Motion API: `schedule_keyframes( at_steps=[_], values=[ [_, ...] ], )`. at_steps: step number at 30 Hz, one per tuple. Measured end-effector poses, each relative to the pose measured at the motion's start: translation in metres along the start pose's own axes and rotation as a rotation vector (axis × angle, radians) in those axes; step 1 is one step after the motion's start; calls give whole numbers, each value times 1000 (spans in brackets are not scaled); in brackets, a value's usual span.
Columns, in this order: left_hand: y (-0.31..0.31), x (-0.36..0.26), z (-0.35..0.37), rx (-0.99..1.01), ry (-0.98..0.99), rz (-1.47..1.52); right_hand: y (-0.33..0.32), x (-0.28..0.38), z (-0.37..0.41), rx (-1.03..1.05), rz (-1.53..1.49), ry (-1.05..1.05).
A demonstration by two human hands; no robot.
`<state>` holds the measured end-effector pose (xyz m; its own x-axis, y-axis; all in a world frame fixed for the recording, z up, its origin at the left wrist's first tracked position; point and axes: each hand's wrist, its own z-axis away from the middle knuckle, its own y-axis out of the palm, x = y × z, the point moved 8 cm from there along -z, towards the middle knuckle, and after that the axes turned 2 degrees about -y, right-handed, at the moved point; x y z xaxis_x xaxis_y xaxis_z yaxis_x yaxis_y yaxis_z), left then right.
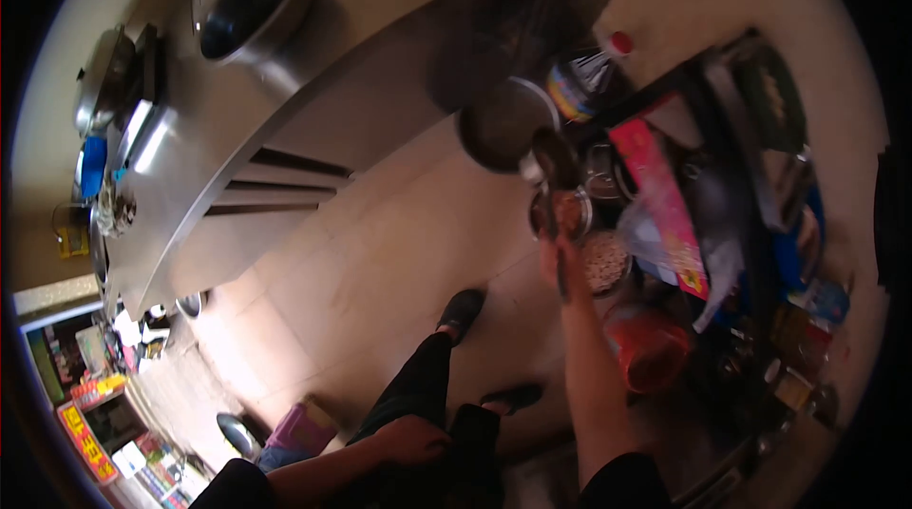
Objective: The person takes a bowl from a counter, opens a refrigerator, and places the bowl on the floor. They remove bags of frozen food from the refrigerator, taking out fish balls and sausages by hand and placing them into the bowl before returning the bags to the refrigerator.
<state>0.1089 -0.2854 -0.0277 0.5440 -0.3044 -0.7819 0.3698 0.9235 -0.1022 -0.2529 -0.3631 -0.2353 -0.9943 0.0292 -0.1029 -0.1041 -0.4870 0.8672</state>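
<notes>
My right hand (559,257) is closed around the handle of a ladle (554,159), its dark bowl pointing away from me beside the rim of a wide metal pan (508,124). Under the handle stands a steel bowl with reddish-brown contents (572,214). Closer to me, beside my wrist, is a round container of pale, bean-like pieces (605,262). My left hand (413,440) rests low against my dark clothing, fingers curled, with no object visible in it. Blur hides what the ladle contains.
A red plastic container (651,347) and a long pink box (660,205) stand on the cluttered right side. A labelled tub (579,86) sits behind the pan. The steel counter (361,81) curves along the left, carrying a large metal basin (256,10). A pink bin (302,428) stands on the floor.
</notes>
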Motion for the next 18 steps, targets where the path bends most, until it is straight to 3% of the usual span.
schedule_keyframes(
  at_steps=[3, 4, 6, 8, 10, 11, 13, 16, 18],
  values=[
    [-4, -10, -7, 34, -10, -68, 39, -75, 127, 23, -91, -45],
    [-3, -15, -12, 42, 23, -108, 24, -99, 170, 22, -90, 47],
    [3, -19, -28, 106, -23, -225, -7, -143, 263, 60, 60, -26],
    [10, -34, -45, 177, 47, -343, 64, -185, 383, -150, 381, -224],
    [27, -35, -70, 227, 159, -390, 159, -226, 484, -347, 404, -281],
    [36, -34, -81, 303, 137, -472, 166, -241, 528, -379, 366, -397],
    [55, -25, -113, 465, 145, -662, 189, -293, 604, -180, 281, -572],
    [79, 1, -153, 700, 337, -851, 217, -341, 704, -275, 186, -957],
    [96, -9, -169, 835, 338, -986, 206, -377, 764, -326, 141, -1188]
  ],
)
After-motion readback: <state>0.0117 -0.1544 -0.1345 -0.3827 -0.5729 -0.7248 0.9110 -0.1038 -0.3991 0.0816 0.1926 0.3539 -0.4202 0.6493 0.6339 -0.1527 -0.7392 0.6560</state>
